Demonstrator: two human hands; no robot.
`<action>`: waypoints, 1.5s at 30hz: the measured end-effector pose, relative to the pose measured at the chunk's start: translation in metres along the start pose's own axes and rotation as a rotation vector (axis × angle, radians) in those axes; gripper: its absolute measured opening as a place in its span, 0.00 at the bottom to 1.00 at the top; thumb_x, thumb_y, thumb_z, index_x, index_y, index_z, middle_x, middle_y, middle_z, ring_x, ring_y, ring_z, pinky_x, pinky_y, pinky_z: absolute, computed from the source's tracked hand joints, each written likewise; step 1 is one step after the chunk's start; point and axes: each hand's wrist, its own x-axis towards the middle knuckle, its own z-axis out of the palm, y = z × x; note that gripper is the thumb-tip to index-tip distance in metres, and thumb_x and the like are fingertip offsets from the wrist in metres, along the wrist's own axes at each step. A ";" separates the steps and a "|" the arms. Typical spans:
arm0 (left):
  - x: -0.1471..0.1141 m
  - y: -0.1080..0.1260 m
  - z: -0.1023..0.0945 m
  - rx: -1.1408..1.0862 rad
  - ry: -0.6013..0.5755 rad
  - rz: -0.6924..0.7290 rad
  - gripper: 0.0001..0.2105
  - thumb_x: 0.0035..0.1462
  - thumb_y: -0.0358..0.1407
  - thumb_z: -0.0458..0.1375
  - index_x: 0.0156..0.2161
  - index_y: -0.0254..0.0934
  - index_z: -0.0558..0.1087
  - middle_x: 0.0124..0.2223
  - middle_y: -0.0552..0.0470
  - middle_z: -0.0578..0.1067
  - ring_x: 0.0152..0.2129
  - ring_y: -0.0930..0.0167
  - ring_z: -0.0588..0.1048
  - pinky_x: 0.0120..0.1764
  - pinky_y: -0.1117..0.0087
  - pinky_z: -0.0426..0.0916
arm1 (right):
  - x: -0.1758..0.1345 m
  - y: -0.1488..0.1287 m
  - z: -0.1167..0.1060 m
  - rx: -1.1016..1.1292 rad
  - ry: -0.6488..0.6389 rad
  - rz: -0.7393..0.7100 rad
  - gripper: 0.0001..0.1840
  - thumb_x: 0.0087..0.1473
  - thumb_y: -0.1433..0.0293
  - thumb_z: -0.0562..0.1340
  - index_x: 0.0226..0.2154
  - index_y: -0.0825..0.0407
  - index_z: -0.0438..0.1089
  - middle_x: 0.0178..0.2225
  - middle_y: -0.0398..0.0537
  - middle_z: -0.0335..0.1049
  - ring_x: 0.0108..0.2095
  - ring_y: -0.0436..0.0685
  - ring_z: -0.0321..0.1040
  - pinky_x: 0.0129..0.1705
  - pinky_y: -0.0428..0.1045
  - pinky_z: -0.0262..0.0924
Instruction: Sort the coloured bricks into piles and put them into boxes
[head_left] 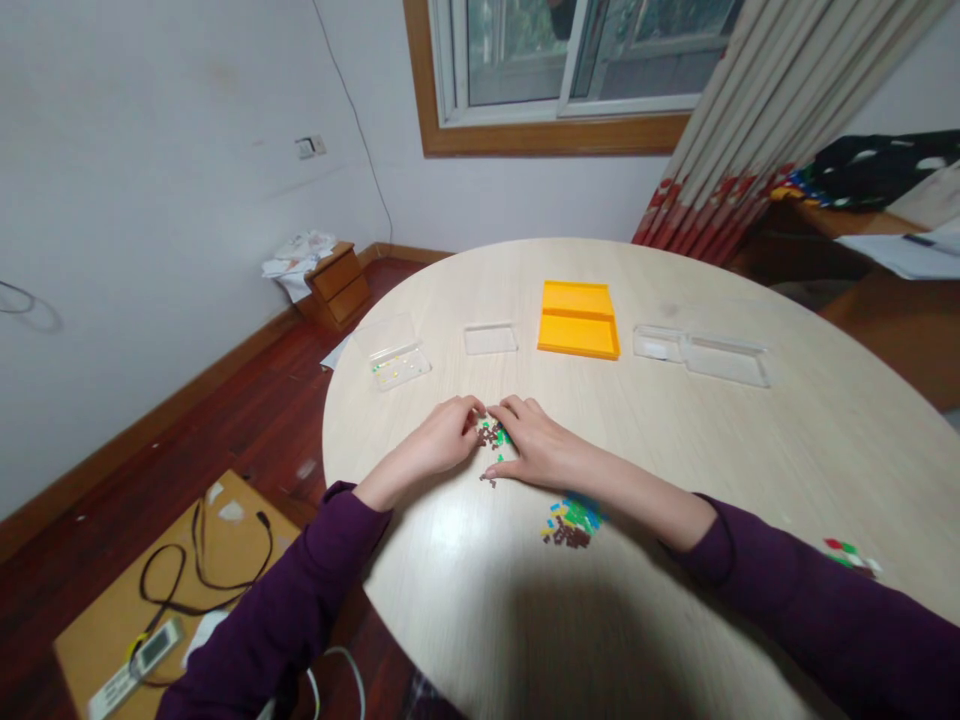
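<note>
Small brown and green plastic pieces (491,434) lie in a loose pile on the round table (465,620), between my two hands. My left hand (452,432) rests at the pile's left edge, fingers curved, with a gap between thumb and fingertips. From the other side my right hand (538,446) curls around the pieces, thumb and fingers spread apart. Near its thumb are a few stray brown bits (488,480). A second heap of blue, green, yellow and brown pieces (572,520) sits below my right forearm. Whether any piece is pinched in the fingers is too small to see.
Farther back stand a clear hinged box (403,368) with small pieces inside, a clear tray (490,339), an open yellow case (578,335) and another clear open box (726,360). More coloured pieces (851,556) lie far right, beside my sleeve.
</note>
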 end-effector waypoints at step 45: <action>0.092 -0.049 0.015 0.081 0.494 0.035 0.05 0.56 0.25 0.52 0.36 0.35 0.69 0.54 0.37 0.65 0.56 0.59 0.66 0.58 0.56 0.61 | 0.027 -0.019 0.000 -0.464 -0.199 0.160 0.21 0.67 0.66 0.42 0.42 0.57 0.67 0.36 0.61 0.76 0.36 0.61 0.75 0.29 0.48 0.56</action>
